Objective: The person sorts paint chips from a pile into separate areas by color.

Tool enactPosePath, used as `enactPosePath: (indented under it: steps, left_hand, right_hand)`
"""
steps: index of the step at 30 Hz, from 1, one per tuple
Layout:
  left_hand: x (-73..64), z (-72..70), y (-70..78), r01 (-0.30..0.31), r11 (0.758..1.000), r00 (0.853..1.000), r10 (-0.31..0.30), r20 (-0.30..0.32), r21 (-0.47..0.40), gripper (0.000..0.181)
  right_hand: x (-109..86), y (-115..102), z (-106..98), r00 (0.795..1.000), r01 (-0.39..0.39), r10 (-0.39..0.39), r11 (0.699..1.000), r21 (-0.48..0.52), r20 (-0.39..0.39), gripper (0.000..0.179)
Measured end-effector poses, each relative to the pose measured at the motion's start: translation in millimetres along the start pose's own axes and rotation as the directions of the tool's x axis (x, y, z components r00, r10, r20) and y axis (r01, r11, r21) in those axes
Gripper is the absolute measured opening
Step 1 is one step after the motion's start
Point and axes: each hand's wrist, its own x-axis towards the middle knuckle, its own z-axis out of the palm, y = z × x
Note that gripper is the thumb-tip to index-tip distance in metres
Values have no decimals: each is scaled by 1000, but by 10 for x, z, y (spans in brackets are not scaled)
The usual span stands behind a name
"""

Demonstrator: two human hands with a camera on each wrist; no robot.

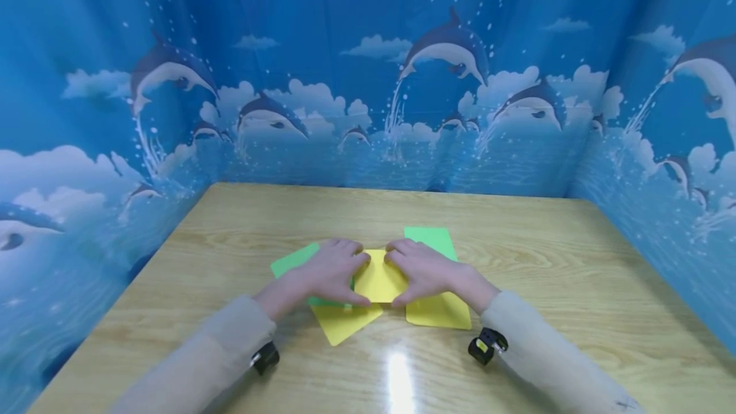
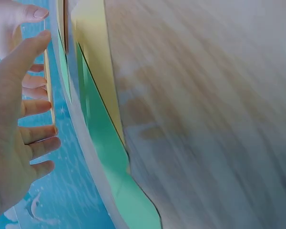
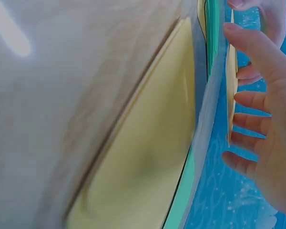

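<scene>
A thin yellow card (image 1: 380, 280) is held off the table between both hands. My left hand (image 1: 336, 272) pinches its left side, thumb on the near side and fingers at the far side. On the opposite side my right hand (image 1: 424, 272) pinches it the same way. Seen edge-on in the right wrist view, the yellow card (image 3: 232, 90) runs between the thumb and fingertips. Beneath the left hand lie a green sheet (image 1: 294, 260) and a yellow sheet (image 1: 347, 324). Under the right hand are another green sheet (image 1: 432, 239) and a yellow sheet (image 1: 440, 312), partly hidden by the hand.
The wood-grain table (image 1: 276, 209) carries the sheets near its middle, with a bright light reflection in front. A blue curtain (image 1: 356, 82) printed with dolphins and clouds stands at the back and sides. A small black device is strapped at each wrist.
</scene>
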Motion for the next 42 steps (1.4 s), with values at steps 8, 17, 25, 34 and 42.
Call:
enactPosePath:
  steps: [8, 17, 25, 34, 42]
  left_hand:
    - [149, -35, 146, -51, 999, 998, 51, 29, 15, 76]
    - [289, -27, 326, -111, 992, 994, 110, 21, 65, 77]
    - [383, 1, 485, -150, 983, 989, 147, 35, 107, 81]
    - [512, 21, 628, -157, 980, 986, 148, 79, 123, 77]
    - [587, 55, 692, -147, 985, 984, 137, 117, 88, 76]
  right_hand:
    - [-238, 53, 9, 999, -4, 2, 999, -39, -36, 73]
    - [-486, 68, 5, 999, -15, 10, 992, -125, -34, 73]
    - [-654, 90, 42, 999, -26, 22, 988, -150, -30, 74]
    - [-794, 163, 89, 999, -36, 33, 996, -84, -26, 70]
    - [-867, 224, 117, 998, -62, 62, 998, -23, 8, 68]
